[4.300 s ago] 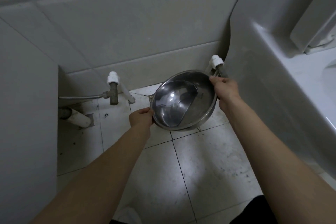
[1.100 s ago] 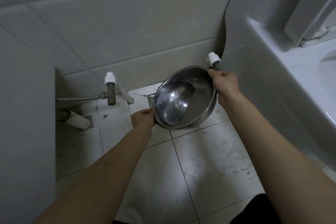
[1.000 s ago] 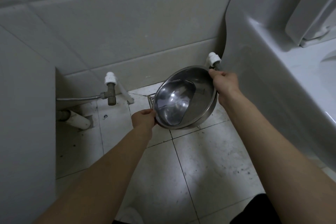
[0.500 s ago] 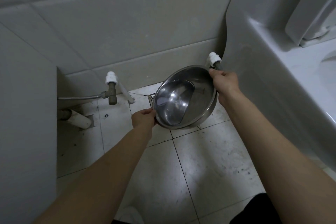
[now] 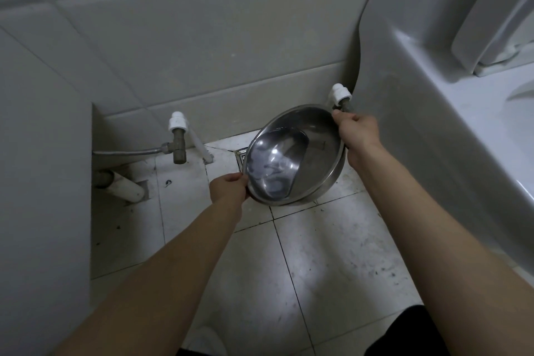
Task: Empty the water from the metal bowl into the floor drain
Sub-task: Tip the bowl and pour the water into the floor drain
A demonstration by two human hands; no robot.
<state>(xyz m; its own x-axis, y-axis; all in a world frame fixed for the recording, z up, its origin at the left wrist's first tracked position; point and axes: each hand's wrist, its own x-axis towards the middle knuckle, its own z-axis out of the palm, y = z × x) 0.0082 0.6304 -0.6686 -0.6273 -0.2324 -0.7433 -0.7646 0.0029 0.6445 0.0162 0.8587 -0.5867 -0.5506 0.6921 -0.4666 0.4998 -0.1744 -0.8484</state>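
Note:
I hold a round metal bowl (image 5: 315,153) above the tiled floor, tilted down toward its left rim. Water pools in the lower left part of the bowl. My left hand (image 5: 229,189) grips the low left rim. My right hand (image 5: 358,131) grips the raised right rim. A corner of the square metal floor drain (image 5: 240,154) shows just past the bowl's left edge; the bowl hides the remainder of it.
A brass valve with a white cap (image 5: 177,139) and a braided hose stands at the wall to the left. A second white-capped valve (image 5: 339,95) sits behind the bowl. A white pipe (image 5: 125,188) lies on the floor. A toilet (image 5: 433,113) fills the right side.
The bowl has tipped a little further to the left over the drain since four seconds ago. Over the last second both hands and the bowl have barely moved.

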